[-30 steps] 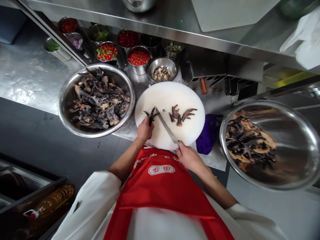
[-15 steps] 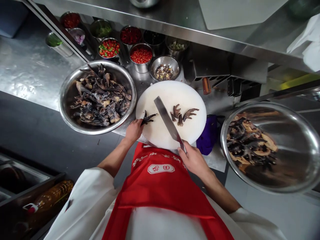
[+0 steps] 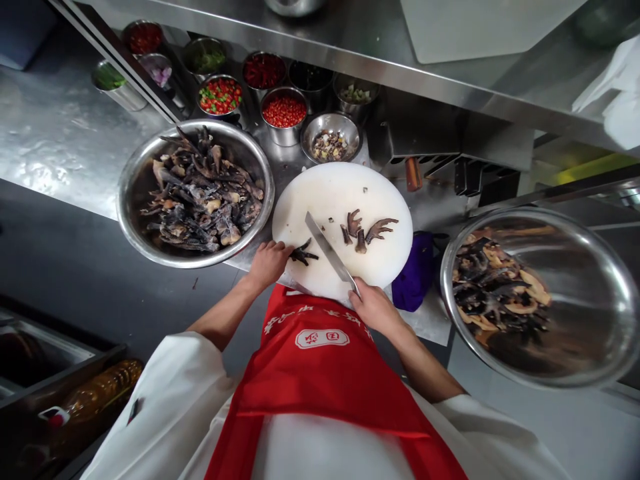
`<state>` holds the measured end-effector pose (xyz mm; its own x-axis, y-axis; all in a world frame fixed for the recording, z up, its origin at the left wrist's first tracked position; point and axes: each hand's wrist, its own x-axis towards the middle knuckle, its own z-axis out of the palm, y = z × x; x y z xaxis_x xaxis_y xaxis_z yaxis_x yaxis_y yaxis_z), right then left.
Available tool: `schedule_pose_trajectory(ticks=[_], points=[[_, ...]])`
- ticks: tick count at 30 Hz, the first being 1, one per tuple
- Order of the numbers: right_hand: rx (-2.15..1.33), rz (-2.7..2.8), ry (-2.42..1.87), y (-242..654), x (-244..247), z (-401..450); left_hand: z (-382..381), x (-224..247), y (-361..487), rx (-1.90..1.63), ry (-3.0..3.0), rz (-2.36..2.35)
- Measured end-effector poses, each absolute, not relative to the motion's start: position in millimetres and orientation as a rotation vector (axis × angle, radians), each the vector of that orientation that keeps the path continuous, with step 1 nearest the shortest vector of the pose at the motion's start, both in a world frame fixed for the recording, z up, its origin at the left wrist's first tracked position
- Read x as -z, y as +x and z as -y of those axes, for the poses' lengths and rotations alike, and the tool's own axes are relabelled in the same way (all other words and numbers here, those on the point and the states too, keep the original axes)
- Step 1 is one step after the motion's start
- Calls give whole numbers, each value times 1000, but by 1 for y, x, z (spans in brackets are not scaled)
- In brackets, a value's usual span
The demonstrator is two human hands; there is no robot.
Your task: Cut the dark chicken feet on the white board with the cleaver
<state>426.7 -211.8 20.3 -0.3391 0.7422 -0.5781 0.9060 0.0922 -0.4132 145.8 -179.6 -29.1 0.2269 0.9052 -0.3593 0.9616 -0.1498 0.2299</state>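
My left hand [image 3: 270,263] is closed on a dark chicken foot [image 3: 304,253] at the left edge of the round white cutting board [image 3: 320,187]; its toes point right. My right hand [image 3: 374,303] grips the handle of a kitchen knife [image 3: 329,250]. The blade slants up and left across the board, just right of that foot. Right of the blade lie several cut chicken foot pieces [image 3: 361,240], and small dark bits are scattered above. To the left, a large steel bowl [image 3: 131,230] is piled with dark chicken feet [image 3: 205,193].
Another large steel bowl [image 3: 600,280] at the right holds dark and tan pieces [image 3: 500,287]. Behind the board stand a small steel bowl [image 3: 333,123] and steel pots of chopped peppers [image 3: 284,112]. A knife rack [image 3: 450,157] and a purple cloth [image 3: 415,270] are nearby. A steel shelf [image 3: 350,57] overhangs the back.
The knife has shifted slightly left and its blade has turned more edge-on. The chicken foot in my left hand sits slightly lower. Two small dark bits now lie on the board.
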Motion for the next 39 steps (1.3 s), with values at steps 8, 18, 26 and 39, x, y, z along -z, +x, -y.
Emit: schedule_pose_trajectory(ticks=[8, 18, 26, 39], points=[[1089, -2298, 1785, 419, -24, 201, 154, 33, 149, 165, 2184, -1646], [954, -2223, 1582, 399, 0, 178, 169, 23, 143, 102, 2107, -1555], [1105, -2357, 1788, 398, 17, 137, 172, 25, 154, -591, 620, -1393], [1475, -2387, 2034, 397, 13, 197, 203, 51, 178, -649, 1061, -1698]])
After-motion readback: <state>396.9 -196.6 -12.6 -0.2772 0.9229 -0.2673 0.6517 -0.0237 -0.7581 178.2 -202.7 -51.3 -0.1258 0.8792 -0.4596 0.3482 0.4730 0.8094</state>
